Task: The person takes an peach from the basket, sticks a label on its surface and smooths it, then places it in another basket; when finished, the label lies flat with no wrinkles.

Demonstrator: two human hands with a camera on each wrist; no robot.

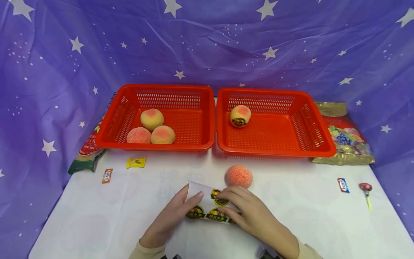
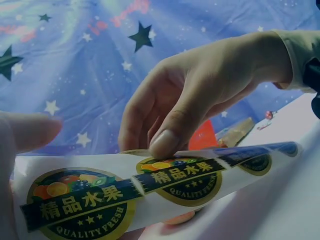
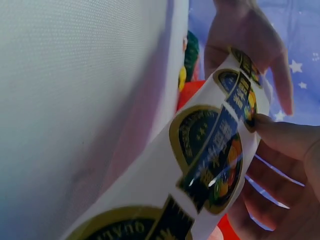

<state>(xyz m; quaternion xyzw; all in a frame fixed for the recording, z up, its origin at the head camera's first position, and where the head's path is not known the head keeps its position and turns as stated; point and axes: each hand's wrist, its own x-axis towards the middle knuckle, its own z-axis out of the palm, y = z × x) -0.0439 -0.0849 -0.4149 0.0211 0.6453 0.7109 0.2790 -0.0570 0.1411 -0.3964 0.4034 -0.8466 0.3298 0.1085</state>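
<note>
A white sheet of round fruit stickers [image 1: 195, 212], printed in black, gold and fruit colors, is held low over the white table. My left hand [image 1: 173, 213] grips its left end, thumb on top. At the sheet's right part, my right hand [image 1: 255, 212] pinches a sticker between thumb and fingers; in the left wrist view its thumb [image 2: 167, 142] presses on the sticker's upper edge. The right wrist view shows the sheet curving between both hands. Just beyond the right hand sits a pink-red toy peach [image 1: 239, 175] on the table.
Two red baskets stand at the back: the left basket [image 1: 191, 146] holds three peaches, the right basket [image 1: 275, 153] one peach [image 1: 240, 116] with a sticker. Candies [image 1: 136, 163] and a lollipop [image 1: 366, 187] lie at the sides. Printed bags [image 1: 346, 138] flank the baskets.
</note>
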